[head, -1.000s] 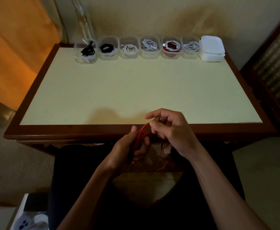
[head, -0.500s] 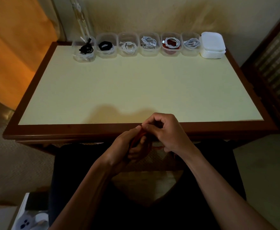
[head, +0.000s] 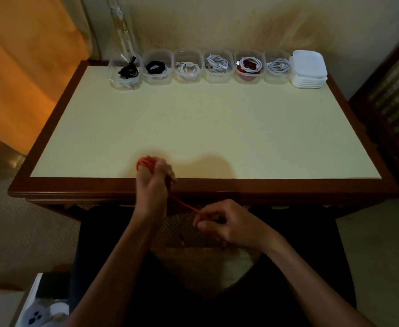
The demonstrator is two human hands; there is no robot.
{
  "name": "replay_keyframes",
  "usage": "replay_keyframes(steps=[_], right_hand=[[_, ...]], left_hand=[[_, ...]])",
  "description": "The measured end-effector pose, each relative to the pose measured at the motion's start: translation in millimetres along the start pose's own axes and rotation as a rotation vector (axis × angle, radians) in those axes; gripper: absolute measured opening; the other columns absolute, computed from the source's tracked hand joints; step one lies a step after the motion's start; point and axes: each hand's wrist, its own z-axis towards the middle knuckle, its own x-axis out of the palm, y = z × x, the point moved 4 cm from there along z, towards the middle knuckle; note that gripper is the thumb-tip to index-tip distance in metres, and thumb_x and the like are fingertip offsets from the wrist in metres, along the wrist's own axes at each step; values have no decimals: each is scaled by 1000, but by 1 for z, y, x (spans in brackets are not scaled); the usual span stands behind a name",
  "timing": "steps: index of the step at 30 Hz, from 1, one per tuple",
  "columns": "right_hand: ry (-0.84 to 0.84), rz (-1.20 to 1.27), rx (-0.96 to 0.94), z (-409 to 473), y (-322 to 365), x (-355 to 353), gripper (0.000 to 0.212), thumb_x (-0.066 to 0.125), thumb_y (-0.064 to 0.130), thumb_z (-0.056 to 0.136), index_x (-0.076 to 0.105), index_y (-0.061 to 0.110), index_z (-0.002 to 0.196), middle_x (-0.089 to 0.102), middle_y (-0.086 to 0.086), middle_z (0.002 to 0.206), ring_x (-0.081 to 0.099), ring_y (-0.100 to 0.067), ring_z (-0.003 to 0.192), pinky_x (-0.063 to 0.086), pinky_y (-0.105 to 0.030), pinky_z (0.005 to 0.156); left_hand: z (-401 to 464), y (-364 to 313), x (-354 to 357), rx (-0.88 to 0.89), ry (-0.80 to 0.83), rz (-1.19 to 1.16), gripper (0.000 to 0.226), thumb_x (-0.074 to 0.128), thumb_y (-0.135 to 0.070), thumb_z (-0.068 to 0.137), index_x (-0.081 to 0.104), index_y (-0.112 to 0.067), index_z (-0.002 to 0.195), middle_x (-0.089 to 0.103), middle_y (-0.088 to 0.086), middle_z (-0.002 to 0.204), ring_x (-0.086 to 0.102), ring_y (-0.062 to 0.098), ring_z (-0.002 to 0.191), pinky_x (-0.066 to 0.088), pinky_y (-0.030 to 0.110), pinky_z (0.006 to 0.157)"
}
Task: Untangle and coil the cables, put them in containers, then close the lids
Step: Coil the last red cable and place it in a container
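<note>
One red cable [head: 146, 163], six containers [head: 217, 66], two hands

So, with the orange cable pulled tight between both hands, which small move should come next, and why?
Probably bring the right hand up to the left hand and lay one more loop. The orange cable runs straight between them, and loops already sit on the left hand's fingers.

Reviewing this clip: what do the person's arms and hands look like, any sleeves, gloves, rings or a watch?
Both forearms are bare to the frame's bottom edge, with no sleeves showing. The left hand and right hand wear no gloves. No watch or wristband on either wrist; rings are too dim to judge.
</note>
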Motion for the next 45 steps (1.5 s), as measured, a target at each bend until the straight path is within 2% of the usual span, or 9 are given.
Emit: replay_keyframes(steps=[3, 8, 15, 22, 26, 29, 32, 39, 45], right_hand=[[-138, 12, -85, 5, 18, -14, 14, 65, 13, 94, 73, 5, 87, 59, -3, 61, 52, -10, 55, 39, -24, 55], [-333, -1, -152, 13, 19, -32, 12, 71, 13, 89, 74, 5, 81, 72, -7, 74, 69, -21, 71, 58, -36, 68], [-327, -29, -175, 15, 16, -27, 10, 74, 17, 86, 77, 11, 79, 74, 0, 73, 72, -15, 69, 61, -40, 69], [-349, 53, -176, 13, -2, -23, 22, 81, 24, 81, 69, 6, 77, 68, -3, 68, 66, -17, 62, 57, -38, 61], [-448, 32, -169, 7, -15, -35, 45, 76, 51, 76, 55, 13, 62, 48, 5, 52, 45, -9, 49, 36, -30, 50], [-532, -57, -75, 0, -47, -48, 53, 67, 50, 86, 52, 6, 62, 52, -10, 53, 54, -29, 48, 42, -41, 50], [-458, -151, 26, -6, -76, -39, 46, 59, 48, 93, 58, 10, 66, 53, -12, 56, 51, -25, 49, 37, -37, 51], [-362, -619, -196, -5, -67, 14, 42, 48, 54, 94, 34, 30, 63, 30, 13, 47, 37, -9, 41, 27, -25, 44], [-476, -562, -326, 2, -39, -5, 24, 52, 35, 91, 49, 26, 69, 53, 5, 60, 51, -14, 52, 32, -25, 52]], left_hand=[[-17, 25, 12, -36, 215, 372, 18, 41, -4, 101, 44, -13, 86, 48, 5, 71, 46, 13, 60, 43, 27, 57], [-40, 32, 26, -330, 632, 228, 44, 31, -34, 106, 47, -15, 70, 38, -1, 59, 29, 15, 51, 27, 28, 50], [-50, 36, 23, -548, 727, -88, 43, 38, -43, 101, 48, -15, 70, 21, 1, 49, 13, 14, 40, 13, 24, 41], [-35, 30, 15, -668, 883, 100, 43, 51, -46, 94, 47, -19, 62, 22, -3, 47, 9, 12, 38, 9, 23, 40], [-39, 20, 19, -758, 945, -338, 40, 67, -46, 86, 53, -17, 63, 26, -7, 45, 14, 8, 36, 17, 17, 34], [-29, -2, 22, -714, 931, -965, 37, 48, -38, 100, 57, -10, 76, 31, -3, 52, 24, 9, 42, 27, 23, 42], [-8, -22, 21, -533, 622, -1243, 29, 40, -29, 104, 49, -10, 84, 36, -3, 58, 32, 9, 49, 33, 23, 53], [19, 11, 21, -287, 38, -534, 18, 40, -16, 101, 46, -12, 84, 48, 0, 71, 44, 13, 64, 38, 26, 68], [-12, 50, 27, -110, 350, 579, 21, 48, -20, 101, 43, -12, 83, 46, 0, 72, 44, 6, 62, 46, 29, 60]])
